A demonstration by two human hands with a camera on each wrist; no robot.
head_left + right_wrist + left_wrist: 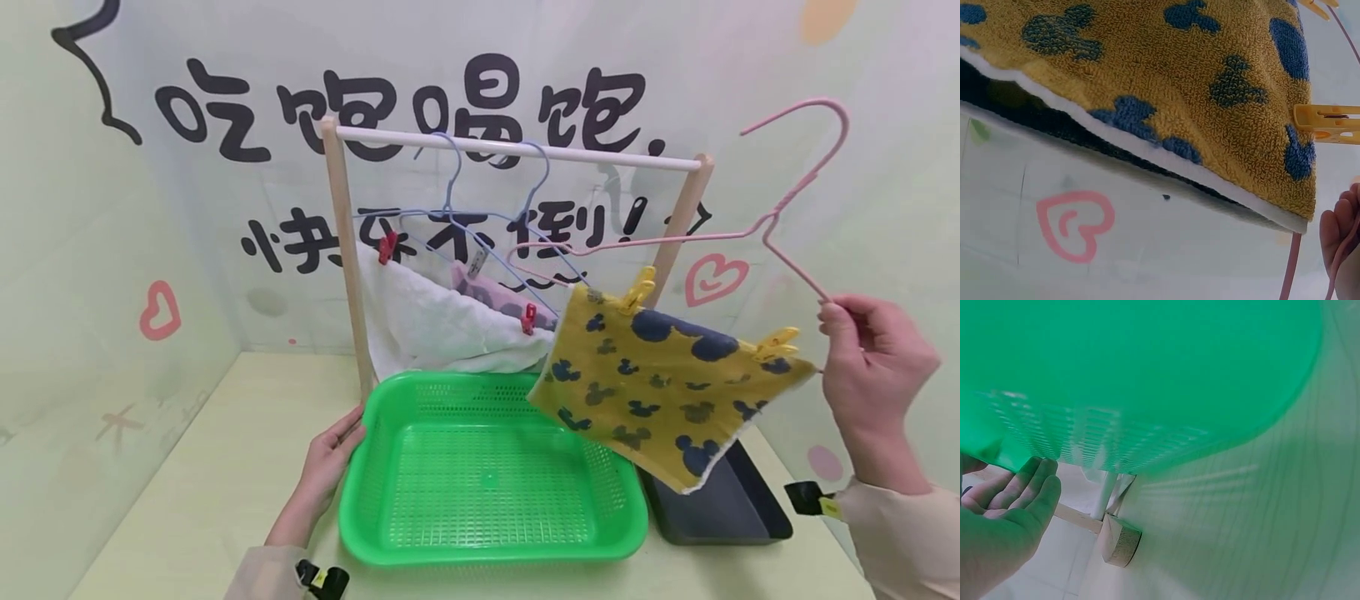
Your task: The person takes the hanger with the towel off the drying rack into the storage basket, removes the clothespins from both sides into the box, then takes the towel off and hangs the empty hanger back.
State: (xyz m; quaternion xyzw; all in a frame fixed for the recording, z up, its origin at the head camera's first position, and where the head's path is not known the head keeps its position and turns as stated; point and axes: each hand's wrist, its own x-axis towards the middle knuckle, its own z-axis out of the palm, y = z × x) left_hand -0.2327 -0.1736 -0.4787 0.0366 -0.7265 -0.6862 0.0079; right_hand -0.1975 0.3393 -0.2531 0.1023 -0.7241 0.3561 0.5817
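My right hand (877,367) pinches the end of a pink clothes hanger (675,239), held up in the air at the right. From it hangs a yellow towel (660,392) with dark blue mouse-head prints, fastened by two yellow clothespins (640,289). The right wrist view shows the towel (1166,75) close up, with the right fingers (1330,234) at the hanger wire. My left hand (326,458) touches the left side of a green plastic basket (487,552). In the left wrist view its fingers (1038,487) lie fairly straight against the basket's rim.
Behind the basket stands a wooden rack with a white rod (600,154). Two blue hangers (455,175) hang there, with a white towel (435,321) held by red clothespins (387,247) and a pink cloth (487,289). A dark grey tray (720,517) sits right of the basket.
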